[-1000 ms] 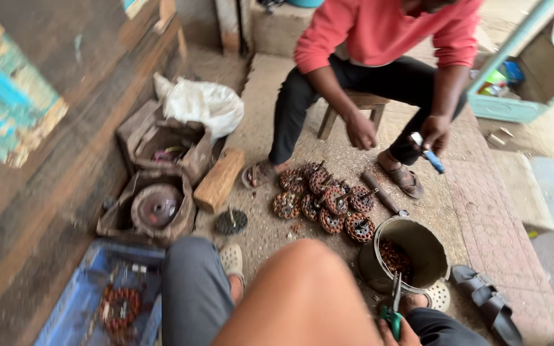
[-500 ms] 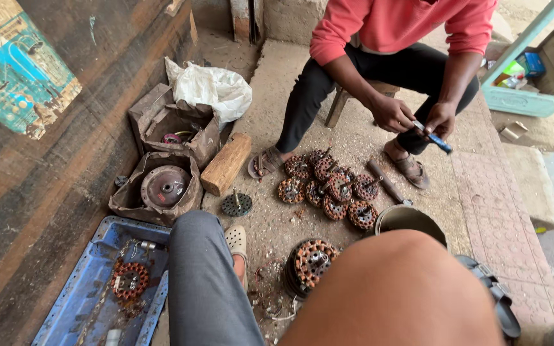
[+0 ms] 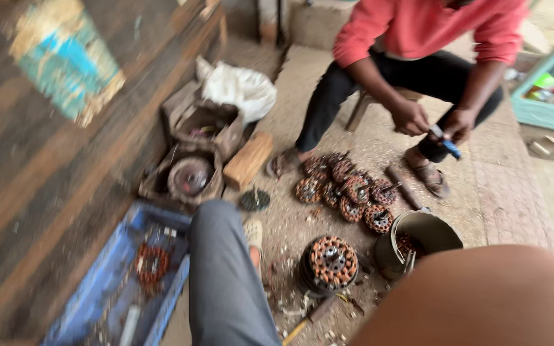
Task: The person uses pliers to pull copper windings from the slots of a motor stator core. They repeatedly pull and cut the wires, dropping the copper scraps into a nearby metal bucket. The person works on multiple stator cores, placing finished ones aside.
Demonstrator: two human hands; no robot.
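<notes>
Forearm is crowding the lower right, bigger than half a second ago. Both of the wearer's hands are sitting out of frame, so the grip cannot be told. Wound stator is lying just left of the metal pot, holding its place. Stator pile is sitting beyond the pot, and a co-worker's hand is working farther beyond. Open ground is running left of the pot to the grey trouser leg.

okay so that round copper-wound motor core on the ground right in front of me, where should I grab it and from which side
Probably by the outer rim of the motor core, coming down from above. It lies flat on the ground with its round face up, so the edge is open most of the way around. The metal bucket crowds its right side, so place fingers front and back.
</notes>
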